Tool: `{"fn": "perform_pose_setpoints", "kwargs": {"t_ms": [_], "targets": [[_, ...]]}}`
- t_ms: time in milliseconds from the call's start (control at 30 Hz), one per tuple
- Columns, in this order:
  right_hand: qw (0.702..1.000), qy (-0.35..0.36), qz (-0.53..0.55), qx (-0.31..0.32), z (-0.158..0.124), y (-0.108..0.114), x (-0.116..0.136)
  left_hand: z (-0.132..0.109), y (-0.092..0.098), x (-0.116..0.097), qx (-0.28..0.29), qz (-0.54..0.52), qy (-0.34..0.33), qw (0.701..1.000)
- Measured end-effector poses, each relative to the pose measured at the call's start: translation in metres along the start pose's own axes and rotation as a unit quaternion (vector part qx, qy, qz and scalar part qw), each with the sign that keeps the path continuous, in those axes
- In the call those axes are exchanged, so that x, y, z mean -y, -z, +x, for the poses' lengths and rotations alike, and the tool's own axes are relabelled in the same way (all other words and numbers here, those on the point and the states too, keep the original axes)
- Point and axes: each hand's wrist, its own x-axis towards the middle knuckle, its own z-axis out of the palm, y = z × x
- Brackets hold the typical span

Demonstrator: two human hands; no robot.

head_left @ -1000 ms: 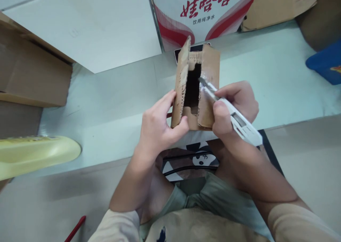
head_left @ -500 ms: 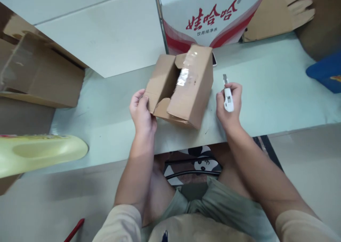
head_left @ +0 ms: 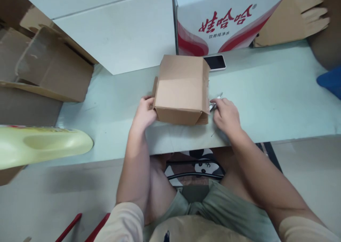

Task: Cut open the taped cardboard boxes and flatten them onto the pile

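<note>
A small brown cardboard box (head_left: 181, 84) rests on the pale green tabletop, a broad plain face upward and loose flaps at its left and right sides. My left hand (head_left: 145, 113) is closed on the box's lower left edge, its fingertips partly hidden behind the cardboard. On the right, my right hand (head_left: 226, 114) grips a white utility knife (head_left: 212, 107), tilted so that its tip points up and right. That hand is close beside the box's right flap; whether it touches the flap I cannot tell.
A phone (head_left: 216, 62) lies behind the box. At the back stand a white panel (head_left: 119, 39) and a printed water carton (head_left: 221, 25). Open cardboard boxes (head_left: 61, 68) and a yellow bottle (head_left: 61, 146) are at left, a blue object (head_left: 330, 80) at far right.
The box has been turned over, its open side no longer facing up, and set on the table. My right hand with the utility knife has moved left and rotated. More of the phone shows.
</note>
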Motion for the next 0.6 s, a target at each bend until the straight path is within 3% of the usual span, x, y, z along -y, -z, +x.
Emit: {"fn": "perform_pose_setpoints", "kwargs": {"t_ms": [100,267,400,500,600], "targets": [[1.0,0.012,0.019,0.014,-0.002,-0.001,0.005,-0.002,-0.001,-0.007,0.061,-0.067,0.006,0.996],[0.987,0.074,0.136,0.041,-0.008,-0.004,0.01,-0.005,-0.003,-0.02,0.0,-0.225,0.104,0.969],[0.961,0.113,0.253,-0.02,-0.011,-0.004,0.008,-0.004,-0.006,-0.023,0.015,-0.302,0.152,0.941],[0.95,0.126,0.28,-0.057,-0.011,-0.004,0.006,-0.006,-0.005,-0.024,0.067,-0.316,0.131,0.937],[0.955,0.069,0.286,-0.036,-0.012,-0.006,0.005,-0.009,-0.005,-0.022,0.144,-0.242,0.048,0.958]]}}
